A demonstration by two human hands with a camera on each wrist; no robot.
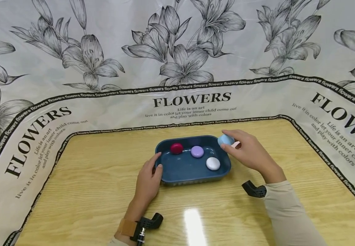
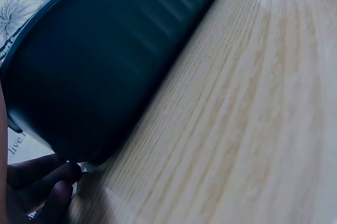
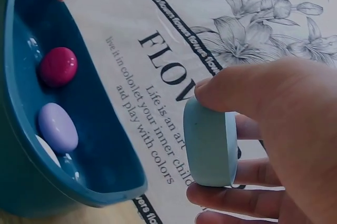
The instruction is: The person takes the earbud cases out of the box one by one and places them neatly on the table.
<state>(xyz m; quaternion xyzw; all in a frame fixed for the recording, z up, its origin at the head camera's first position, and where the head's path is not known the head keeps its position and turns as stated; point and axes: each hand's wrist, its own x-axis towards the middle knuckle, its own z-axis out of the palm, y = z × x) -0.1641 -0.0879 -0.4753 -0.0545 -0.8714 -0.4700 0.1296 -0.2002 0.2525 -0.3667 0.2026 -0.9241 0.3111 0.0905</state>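
A dark blue rectangular tub (image 1: pixel 193 178) with rounded corners stands on the table. Inside lie a red (image 1: pixel 176 148), a lavender (image 1: pixel 197 152) and a white (image 1: pixel 213 164) smooth rounded piece. My left hand (image 1: pixel 148 179) grips the tub's left end, its fingertips at the rim; other fingers curl at the outer wall in the left wrist view. Beside the tub's right back corner, my right hand (image 1: pixel 248 148) holds a light blue rounded block (image 3: pixel 210 142) between thumb and fingers. The right wrist view shows that block raised, with one flat face, apart from the tub.
The wooden table (image 1: pixel 97 188) reaches around the tub on every side. A white flower-printed cloth (image 1: pixel 193 106) rises behind the table and along both sides. Black camera mounts (image 1: pixel 252 189) sit on both wrists.
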